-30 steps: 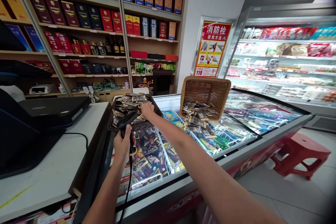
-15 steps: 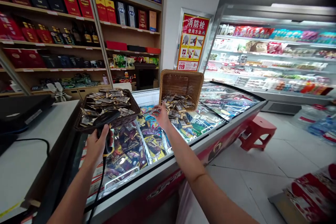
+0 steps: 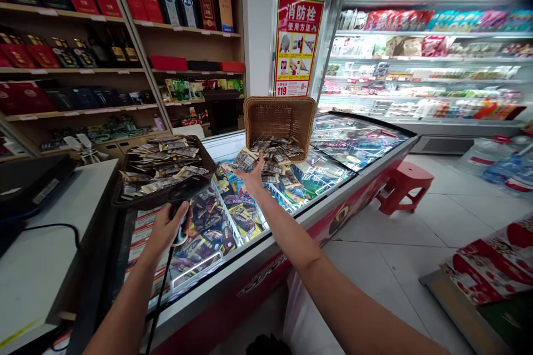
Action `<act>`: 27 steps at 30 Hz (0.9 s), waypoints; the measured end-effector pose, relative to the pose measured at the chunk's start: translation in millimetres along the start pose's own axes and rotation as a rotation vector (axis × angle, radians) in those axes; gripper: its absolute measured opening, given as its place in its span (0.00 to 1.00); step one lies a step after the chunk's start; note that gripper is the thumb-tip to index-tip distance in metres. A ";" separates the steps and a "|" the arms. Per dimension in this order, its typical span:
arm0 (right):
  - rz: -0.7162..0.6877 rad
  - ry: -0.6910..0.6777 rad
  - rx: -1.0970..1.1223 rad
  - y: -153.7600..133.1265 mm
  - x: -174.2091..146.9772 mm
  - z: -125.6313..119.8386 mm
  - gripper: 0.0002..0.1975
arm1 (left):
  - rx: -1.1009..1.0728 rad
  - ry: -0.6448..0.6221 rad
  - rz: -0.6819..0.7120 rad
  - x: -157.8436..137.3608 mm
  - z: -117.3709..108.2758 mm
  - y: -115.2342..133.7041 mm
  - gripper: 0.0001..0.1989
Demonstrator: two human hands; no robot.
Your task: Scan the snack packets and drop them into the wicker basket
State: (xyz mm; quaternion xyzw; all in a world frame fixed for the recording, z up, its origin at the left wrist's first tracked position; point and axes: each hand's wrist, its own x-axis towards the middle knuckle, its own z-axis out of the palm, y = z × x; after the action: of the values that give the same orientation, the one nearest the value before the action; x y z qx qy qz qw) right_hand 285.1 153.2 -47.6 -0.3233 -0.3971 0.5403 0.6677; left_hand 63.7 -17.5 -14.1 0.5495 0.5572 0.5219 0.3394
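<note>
Fingers [image 3: 249, 173] pinching packet [image 3: 242, 160] beside tilted basket [image 3: 278, 119], left hand [image 3: 169, 227] gripping scanner [image 3: 183, 199]

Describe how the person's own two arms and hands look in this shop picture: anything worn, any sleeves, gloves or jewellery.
Both arms are bare along all that shows, with no sleeve in view. The left hand and right hand wear no gloves. No watch, bracelet or ring is visible on either wrist or hand.
</note>
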 end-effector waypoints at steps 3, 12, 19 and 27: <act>0.077 -0.035 0.016 3.3 0.4 2.0 0.53 | 0.053 -0.045 0.006 -2.9 3.2 3.4 0.24; 0.026 0.104 -0.145 -6.1 -7.7 1.5 0.55 | 0.148 -0.061 0.059 -1.8 4.7 4.2 0.24; 0.053 0.104 -0.189 -4.5 -5.8 2.7 0.41 | 0.169 -0.102 0.061 -3.0 4.3 10.8 0.26; 0.047 0.092 -0.158 -7.7 -8.9 3.6 0.38 | 0.193 -0.170 0.063 -5.5 5.4 13.4 0.23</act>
State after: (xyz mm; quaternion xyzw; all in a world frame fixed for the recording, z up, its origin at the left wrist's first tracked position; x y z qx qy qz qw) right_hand 284.6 142.9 -40.9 -0.4088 -0.3997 0.5074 0.6447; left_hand 73.2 -23.7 -3.6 0.6391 0.5566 0.4279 0.3141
